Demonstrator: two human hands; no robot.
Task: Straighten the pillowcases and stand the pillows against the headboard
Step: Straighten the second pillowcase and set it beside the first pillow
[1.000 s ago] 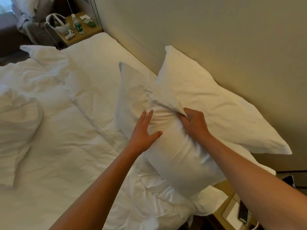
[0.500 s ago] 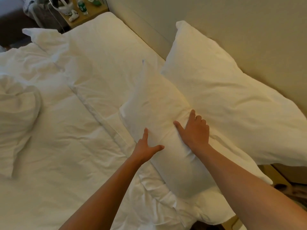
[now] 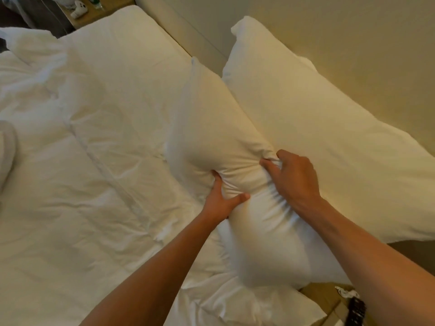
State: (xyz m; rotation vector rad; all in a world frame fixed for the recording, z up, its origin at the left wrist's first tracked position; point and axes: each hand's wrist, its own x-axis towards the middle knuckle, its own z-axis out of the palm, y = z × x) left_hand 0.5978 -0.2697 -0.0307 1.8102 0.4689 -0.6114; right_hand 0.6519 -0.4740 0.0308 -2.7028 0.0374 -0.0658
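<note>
Two white pillows lie at the head of the bed. The back pillow [image 3: 317, 137] leans against the beige headboard [image 3: 353, 43]. In front of it lies the front pillow [image 3: 211, 118], pinched in at its middle. My left hand [image 3: 222, 198] grips its left side, thumb pressed into the fabric. My right hand [image 3: 292, 175] grips its right side, fingers dug into bunched pillowcase between the two pillows.
A rumpled white duvet [image 3: 82, 172] covers the bed on the left. A far nightstand [image 3: 94, 10] holds small items at the top left. At the bottom right a near nightstand [image 3: 329, 302] carries a dark remote [image 3: 356, 309].
Both hands went from resting flat on the front pillow to gripping and squeezing its middle. The view has moved closer to the pillows.
</note>
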